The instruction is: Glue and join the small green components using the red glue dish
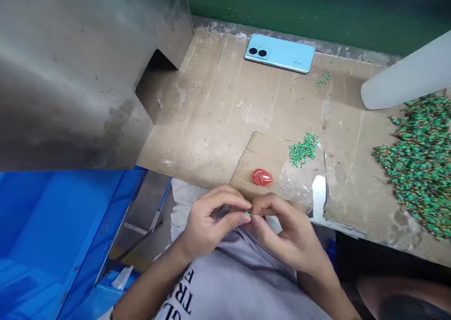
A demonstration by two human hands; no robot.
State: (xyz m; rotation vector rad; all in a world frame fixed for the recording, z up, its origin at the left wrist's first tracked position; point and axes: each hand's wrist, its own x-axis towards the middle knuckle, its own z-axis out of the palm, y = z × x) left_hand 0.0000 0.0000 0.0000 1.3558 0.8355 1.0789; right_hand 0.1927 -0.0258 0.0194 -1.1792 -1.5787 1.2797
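Observation:
My left hand (211, 221) and my right hand (285, 230) meet in front of my chest, just below the table's near edge. Both are pinched together on one tiny green part (248, 213) held between their fingertips. A small red round cap (261, 177) lies on the cardboard a little beyond my fingers. Further back sits a small heap of green parts (302, 150). A much bigger pile of green parts (421, 162) covers the right side of the table.
Worn cardboard (225, 118) covers the tabletop. A light blue phone (280, 53) lies face down at the back. A grey metal housing (77, 71) fills the left, a blue bin (52, 235) sits below it, and a white curved piece (405, 80) juts in from the right.

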